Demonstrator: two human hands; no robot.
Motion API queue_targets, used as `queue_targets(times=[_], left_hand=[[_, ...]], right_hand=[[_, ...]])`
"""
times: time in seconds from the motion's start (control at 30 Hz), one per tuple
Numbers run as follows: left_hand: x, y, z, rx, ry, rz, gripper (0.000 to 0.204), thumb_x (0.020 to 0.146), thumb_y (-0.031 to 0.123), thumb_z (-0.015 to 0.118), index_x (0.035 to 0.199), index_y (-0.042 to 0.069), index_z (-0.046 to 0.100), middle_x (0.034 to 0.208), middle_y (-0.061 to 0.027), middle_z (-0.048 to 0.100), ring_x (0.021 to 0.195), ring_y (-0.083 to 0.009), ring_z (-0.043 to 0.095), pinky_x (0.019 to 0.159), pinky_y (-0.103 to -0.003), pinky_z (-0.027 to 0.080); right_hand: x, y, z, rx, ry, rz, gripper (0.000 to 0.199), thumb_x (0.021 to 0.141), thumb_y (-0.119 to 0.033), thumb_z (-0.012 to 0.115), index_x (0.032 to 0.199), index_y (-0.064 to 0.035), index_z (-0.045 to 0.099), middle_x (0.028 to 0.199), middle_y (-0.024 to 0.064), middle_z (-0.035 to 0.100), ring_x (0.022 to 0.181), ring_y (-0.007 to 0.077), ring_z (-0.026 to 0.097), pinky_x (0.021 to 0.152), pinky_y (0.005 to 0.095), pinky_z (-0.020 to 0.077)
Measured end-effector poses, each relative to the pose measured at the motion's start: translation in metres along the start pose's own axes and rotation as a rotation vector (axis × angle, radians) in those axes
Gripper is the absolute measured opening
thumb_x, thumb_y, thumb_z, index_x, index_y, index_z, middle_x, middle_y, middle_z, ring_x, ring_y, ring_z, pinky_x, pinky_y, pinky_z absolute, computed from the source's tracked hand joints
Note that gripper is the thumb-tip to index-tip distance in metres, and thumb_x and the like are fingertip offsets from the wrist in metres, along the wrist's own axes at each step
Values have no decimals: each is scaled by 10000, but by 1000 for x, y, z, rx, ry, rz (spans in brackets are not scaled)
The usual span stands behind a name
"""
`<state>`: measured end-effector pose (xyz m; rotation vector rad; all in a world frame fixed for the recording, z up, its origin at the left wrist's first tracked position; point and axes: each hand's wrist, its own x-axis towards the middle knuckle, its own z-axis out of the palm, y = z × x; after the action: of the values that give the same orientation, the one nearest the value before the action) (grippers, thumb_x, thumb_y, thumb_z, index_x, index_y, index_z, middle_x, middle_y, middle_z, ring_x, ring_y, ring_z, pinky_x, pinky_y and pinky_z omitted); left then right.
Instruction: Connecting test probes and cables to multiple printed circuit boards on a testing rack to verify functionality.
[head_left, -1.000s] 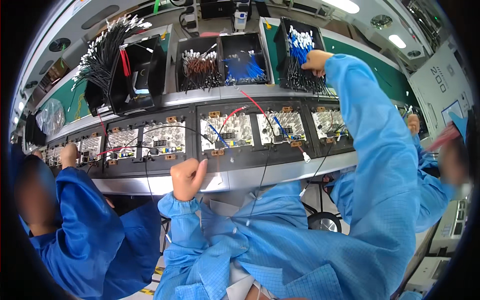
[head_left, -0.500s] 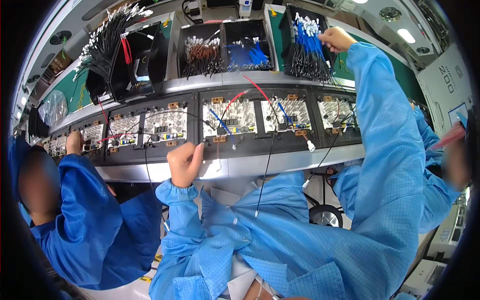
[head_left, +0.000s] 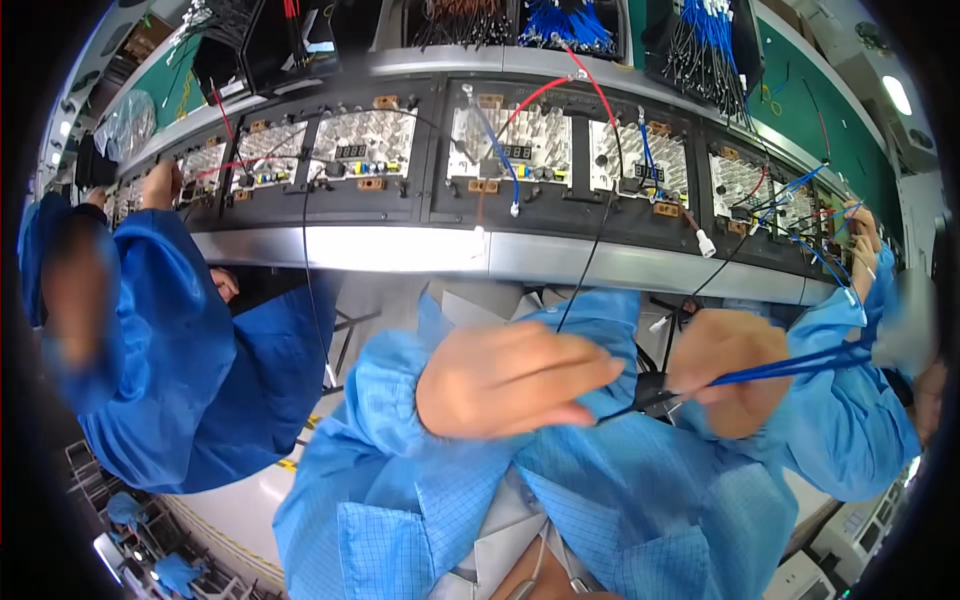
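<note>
In front of my chest, my right hand (head_left: 730, 372) is closed on several blue wires (head_left: 785, 368). Their loose ends trail off to the right, smeared by motion. Black wire ends (head_left: 650, 392) poke out from the left side of that hand. Close beside them is my left hand (head_left: 515, 382), its fingers stretched out and its thumb apart below; it is blurred, and I see nothing held in it. Beyond my hands, circuit boards (head_left: 512, 150) with digit displays sit in a black fixture tray (head_left: 432, 195), with red, blue and black wires attached.
Bins of brown wires (head_left: 462, 22) and blue wires (head_left: 568, 25) stand at the back, with more blue wires (head_left: 705, 30) at the back right. A metal rail (head_left: 390, 250) edges the bench. Co-workers' hands (head_left: 160, 186) are at the boards on both sides.
My right hand has come from the back-right bin to my chest, now with blue wires in it. My left hand has left the bench edge and moved right, toward it. The view has tilted down.
</note>
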<state>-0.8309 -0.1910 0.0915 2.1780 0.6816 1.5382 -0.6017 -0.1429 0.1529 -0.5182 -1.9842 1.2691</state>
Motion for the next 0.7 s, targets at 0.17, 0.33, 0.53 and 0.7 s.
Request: queue_targets(times=[0.17,0.33,0.53,0.7], left_hand=[[11,1,11,-178,-215,-196,210,766,157,749,898,19,660,814,-72,637,676,-207,623,539,-302,480],[3,10,19,-299,-148,-531,102,768,62,748,802,17,663,697,-77,656,592,-186,652,509,-264,471],[-5,9,25,-316,-101,-672,63,814,53,663,820,23,608,698,-47,643,606,-100,644,528,-240,523],[-6,3,35,-328,-175,-696,85,819,39,648,868,26,581,702,-51,638,626,-110,654,548,-244,526]], right_hand=[[2,18,31,-184,153,-5,201,843,-206,688,790,-16,653,726,106,663,568,186,595,520,273,471],[-3,28,36,-231,209,-59,117,709,-11,737,796,10,661,738,97,658,584,207,619,513,270,478],[-14,38,41,-281,328,-64,120,855,-97,654,770,-13,638,820,142,702,619,203,672,563,278,523],[-13,38,33,-543,280,-27,122,756,-89,717,693,-52,619,673,81,655,550,204,628,486,288,465]])
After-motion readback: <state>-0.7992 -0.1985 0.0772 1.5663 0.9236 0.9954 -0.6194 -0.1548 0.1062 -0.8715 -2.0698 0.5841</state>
